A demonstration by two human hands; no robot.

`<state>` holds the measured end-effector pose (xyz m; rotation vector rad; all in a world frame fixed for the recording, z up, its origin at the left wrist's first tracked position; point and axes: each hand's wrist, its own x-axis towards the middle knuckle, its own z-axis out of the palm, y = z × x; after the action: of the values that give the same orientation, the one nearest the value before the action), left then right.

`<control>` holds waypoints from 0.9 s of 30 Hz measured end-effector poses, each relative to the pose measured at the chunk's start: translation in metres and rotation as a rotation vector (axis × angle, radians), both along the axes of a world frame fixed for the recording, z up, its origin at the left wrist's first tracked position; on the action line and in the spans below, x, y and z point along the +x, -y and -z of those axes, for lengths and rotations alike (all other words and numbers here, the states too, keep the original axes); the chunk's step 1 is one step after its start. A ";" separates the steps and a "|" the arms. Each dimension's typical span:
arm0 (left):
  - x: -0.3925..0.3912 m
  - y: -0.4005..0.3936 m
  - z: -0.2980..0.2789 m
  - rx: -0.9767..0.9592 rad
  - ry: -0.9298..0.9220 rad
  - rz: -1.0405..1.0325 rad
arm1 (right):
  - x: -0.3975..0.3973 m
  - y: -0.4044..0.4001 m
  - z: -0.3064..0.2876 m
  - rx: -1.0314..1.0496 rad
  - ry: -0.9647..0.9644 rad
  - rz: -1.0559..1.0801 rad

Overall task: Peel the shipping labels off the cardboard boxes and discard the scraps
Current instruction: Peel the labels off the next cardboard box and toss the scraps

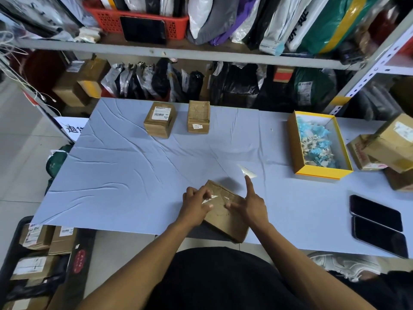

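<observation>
A grey-clothed table (125, 166) before stacked shelves: a cardboard box (225, 217) sits at the near edge. The left hand (196, 205) seemingly pinches a white label scrap (209, 199) on it; the right hand (250, 203) rests beside, forefinger extended.

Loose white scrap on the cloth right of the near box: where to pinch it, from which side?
Pinch the white scrap at its wide near-right end, coming from the right hand side. It lies flat, tapering to a point far-left, so the point offers little to hold; probably needs an edge lifted first.
</observation>
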<state>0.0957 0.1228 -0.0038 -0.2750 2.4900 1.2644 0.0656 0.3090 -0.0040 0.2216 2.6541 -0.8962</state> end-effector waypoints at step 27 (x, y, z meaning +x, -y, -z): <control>-0.021 -0.011 0.009 0.002 -0.117 -0.289 | -0.008 -0.007 -0.008 0.049 -0.258 0.043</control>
<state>0.0750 0.1335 -0.0128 -0.5939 2.6181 1.4297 0.0581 0.3158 0.0036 0.1861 2.9211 -0.9295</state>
